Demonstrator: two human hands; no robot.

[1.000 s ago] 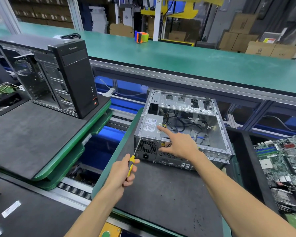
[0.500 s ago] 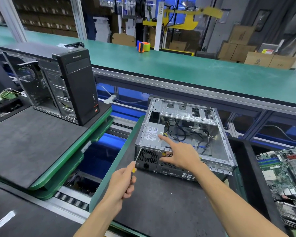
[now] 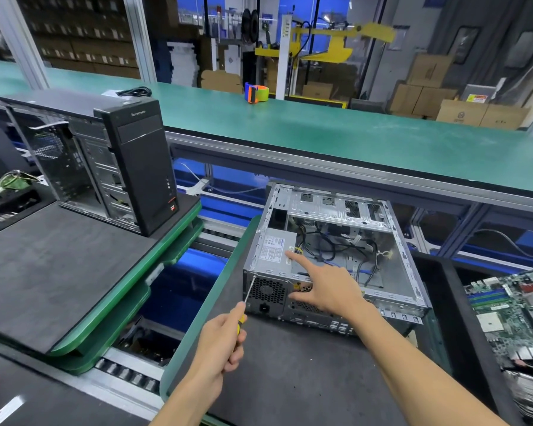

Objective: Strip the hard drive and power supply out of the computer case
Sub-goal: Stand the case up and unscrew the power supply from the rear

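An open silver computer case (image 3: 394,241) lies on a black mat, its rear panel facing me. The grey power supply (image 3: 273,250) sits in its near left corner, with black cables (image 3: 326,241) behind it. My left hand (image 3: 219,342) grips a yellow-handled screwdriver (image 3: 249,290); its tip touches the top left corner of the power supply's rear face. My right hand (image 3: 326,287) rests on the case's rear edge, index finger stretched onto the power supply's top, thumb spread against the rear panel. No hard drive is visible.
A black tower case (image 3: 136,167) stands on a raised mat at the left. Motherboards (image 3: 517,309) lie in a bin at the right. A roller conveyor (image 3: 130,373) runs below left. A green bench with a tape dispenser (image 3: 256,93) spans the back.
The screwdriver tip has risen from the fan grille's left edge to the power supply's top left rear corner. My right hand has stayed on the power supply. The view has tilted up slightly.
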